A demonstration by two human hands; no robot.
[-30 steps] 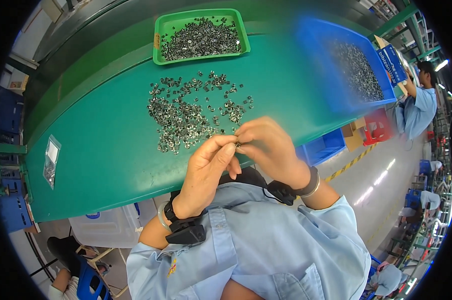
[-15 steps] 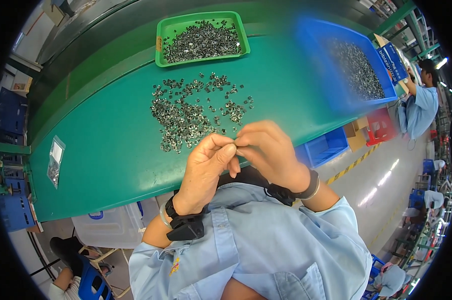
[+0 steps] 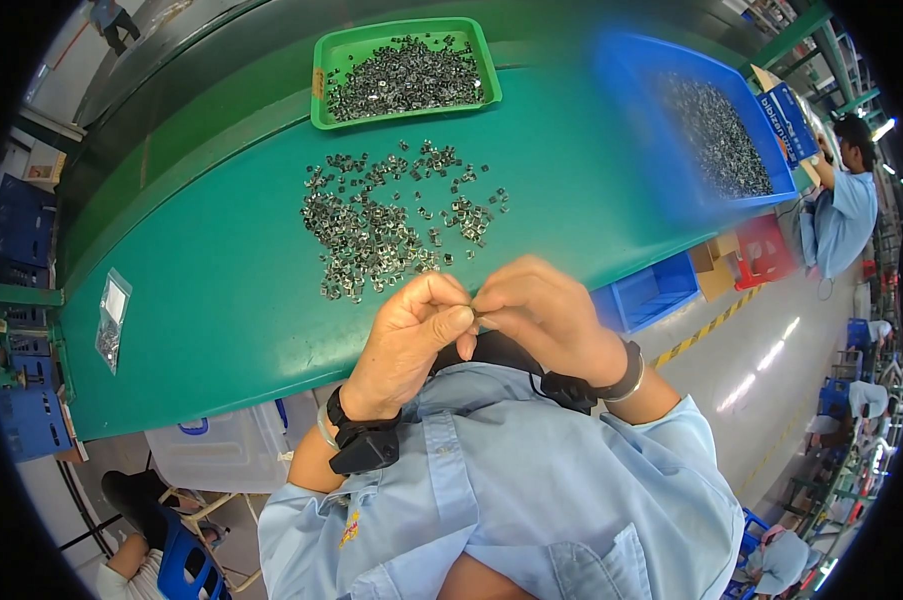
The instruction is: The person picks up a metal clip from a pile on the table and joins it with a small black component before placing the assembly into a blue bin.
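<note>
My left hand and my right hand meet fingertip to fingertip just beyond the table's near edge. Both are closed in a pinch, thumb against fingers. Between the tips a tiny dark bit shows, too small and covered to name. Past my hands, small shiny metal pieces lie loose in a spread pile on the green tabletop. More of the same kind of small pieces fill a green tray at the far side of the table.
A large blue bin with many small metal pieces stands at the right. A clear bag lies at the left end. Below the table's right edge are a blue crate and a red stool. A co-worker stands beyond the bin.
My hands stay pinched together and have shifted slightly nearer to me. My right fingers have turned a little. The pile and tray look the same.
</note>
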